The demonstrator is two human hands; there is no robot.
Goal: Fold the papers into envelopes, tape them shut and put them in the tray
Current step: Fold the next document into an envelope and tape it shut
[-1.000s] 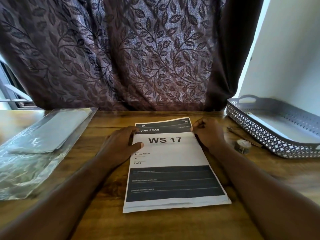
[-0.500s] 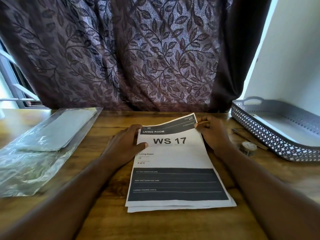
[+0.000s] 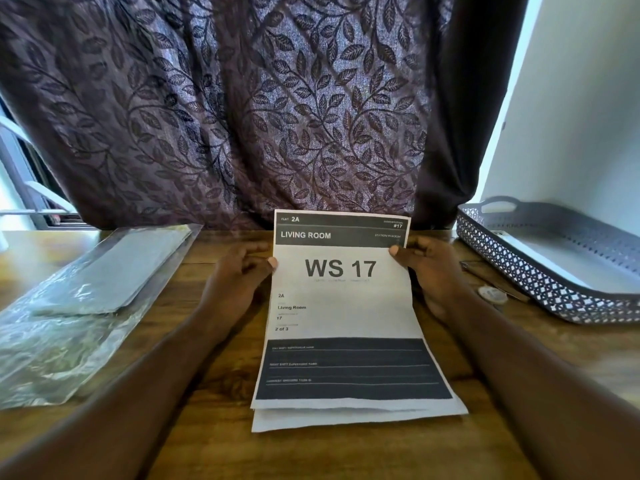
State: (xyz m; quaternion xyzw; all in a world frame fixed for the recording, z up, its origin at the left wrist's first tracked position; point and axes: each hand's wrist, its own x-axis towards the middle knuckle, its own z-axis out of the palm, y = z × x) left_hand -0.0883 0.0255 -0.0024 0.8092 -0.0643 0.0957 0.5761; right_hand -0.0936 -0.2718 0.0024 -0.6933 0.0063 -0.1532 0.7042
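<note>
A printed sheet marked "WS 17" (image 3: pixel 343 306) is raised at its far end, its near edge still resting on the stack. My left hand (image 3: pixel 239 275) pinches its left edge and my right hand (image 3: pixel 429 268) pinches its right edge, thumbs on the printed face. Beneath it lies at least one more white paper (image 3: pixel 346 419), showing at the near edge. A grey perforated tray (image 3: pixel 540 282) with handles stands at the right, holding something flat and white. A small tape roll (image 3: pixel 491 294) lies between my right hand and the tray.
A clear plastic sleeve (image 3: pixel 79 306) with flat sheets inside covers the left of the wooden table (image 3: pixel 214 445). A thin dark object (image 3: pixel 485 275) lies by the tape. A patterned curtain (image 3: pixel 242 109) hangs right behind the table; a white wall is at the right.
The top sheet lay flat a second ago; both hands have lifted its far end up off the stack, so it now stands tilted toward me.
</note>
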